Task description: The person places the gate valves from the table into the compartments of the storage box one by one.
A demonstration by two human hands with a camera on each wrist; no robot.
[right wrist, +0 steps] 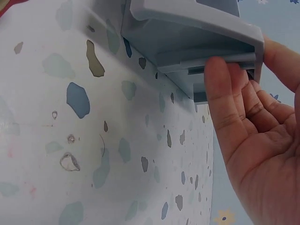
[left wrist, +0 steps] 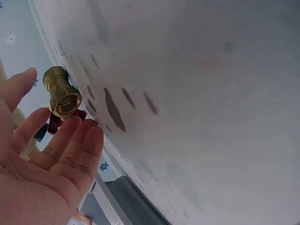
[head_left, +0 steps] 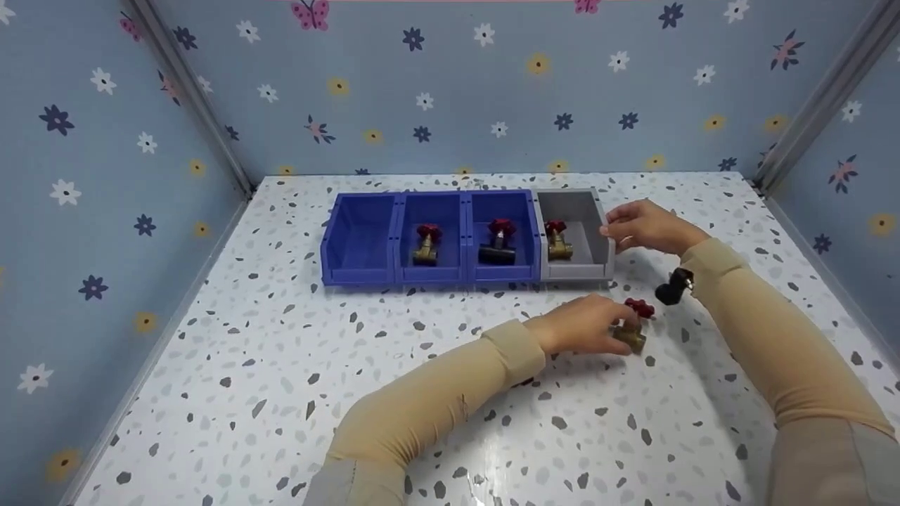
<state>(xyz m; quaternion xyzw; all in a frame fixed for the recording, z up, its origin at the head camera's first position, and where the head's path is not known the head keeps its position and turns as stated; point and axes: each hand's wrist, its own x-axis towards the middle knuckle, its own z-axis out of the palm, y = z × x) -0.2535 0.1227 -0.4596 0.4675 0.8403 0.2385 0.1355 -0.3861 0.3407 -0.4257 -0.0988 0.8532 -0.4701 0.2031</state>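
Observation:
My left hand (head_left: 580,325) reaches around a brass valve with a red handwheel (head_left: 631,337) on the table. In the left wrist view the brass body (left wrist: 63,93) stands between the spread thumb and the fingers (left wrist: 86,154), and the fingers are right at the red wheel. My right hand (head_left: 650,226) grips the right side wall of the grey bin (head_left: 573,273). The right wrist view shows its fingers (right wrist: 222,93) at the wall's outer ledge, with the thumb at the edge. A brass valve with a red wheel (head_left: 560,247) lies inside that bin.
Three blue bins (head_left: 358,276) stand in a row left of the grey one. The middle one holds a brass valve (head_left: 426,251), the right one a black valve (head_left: 498,251). A black fitting (head_left: 673,287) lies beside the right sleeve. Patterned walls (head_left: 450,91) enclose the table.

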